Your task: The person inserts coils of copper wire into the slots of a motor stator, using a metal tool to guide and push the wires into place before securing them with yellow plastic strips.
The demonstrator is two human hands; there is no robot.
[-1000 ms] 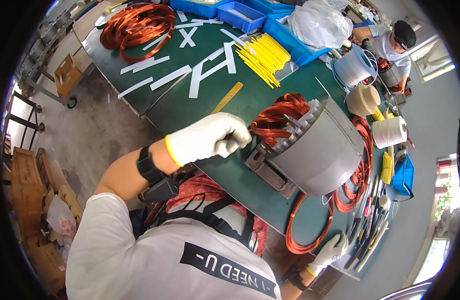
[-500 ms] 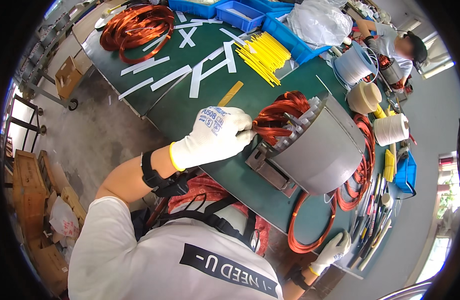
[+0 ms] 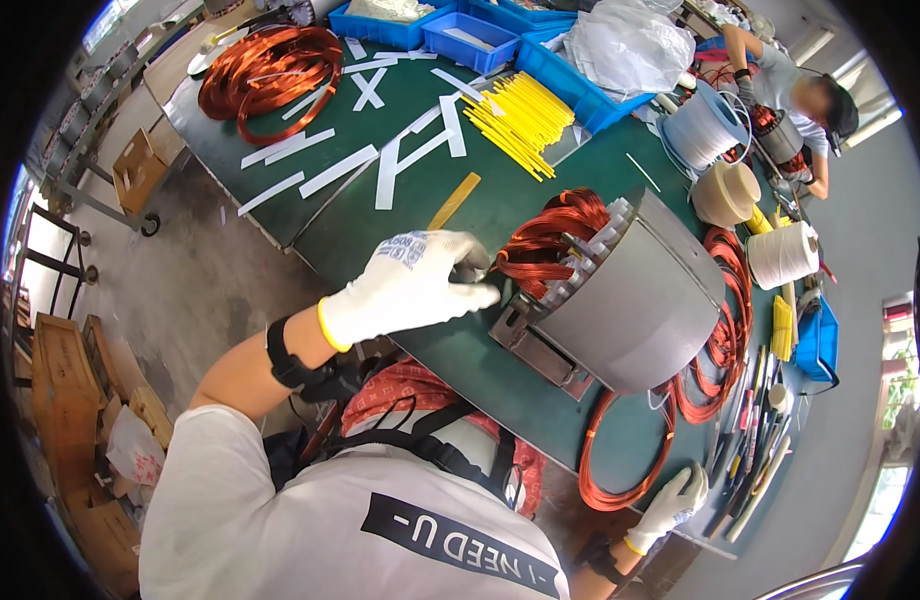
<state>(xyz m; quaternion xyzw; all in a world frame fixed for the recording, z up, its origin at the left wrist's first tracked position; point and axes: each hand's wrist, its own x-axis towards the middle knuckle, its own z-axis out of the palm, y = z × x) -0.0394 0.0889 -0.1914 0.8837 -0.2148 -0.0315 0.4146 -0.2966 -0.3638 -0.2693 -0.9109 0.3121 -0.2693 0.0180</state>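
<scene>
My left hand (image 3: 405, 287), in a white glove with a yellow cuff, is beside the loose end of a copper wire bundle (image 3: 545, 240). Its thumb and curled fingers are apart, the fingertips close to the wire; I cannot tell if they touch it. The bundle sticks out of the left end of a grey metal cylinder, a motor stator (image 3: 635, 310), with pale slot liners (image 3: 590, 255) along its rim. My right hand (image 3: 670, 508), gloved too, rests at the table's near right edge, fingers spread, between a copper wire coil (image 3: 585, 470) and several long tools (image 3: 745, 450).
A metal bracket (image 3: 535, 350) sits under the stator. Yellow tubes (image 3: 520, 125), white strips (image 3: 340, 170) and a large copper coil (image 3: 270, 80) lie at the back of the green table. Blue bins (image 3: 590, 95) and spools (image 3: 725, 195) stand beyond. A co-worker (image 3: 795, 105) is at far right.
My left hand has drawn back slightly from the wire bundle's end, and its thumb and fingers have parted. My right hand stays at the table edge with its fingers a little more spread.
</scene>
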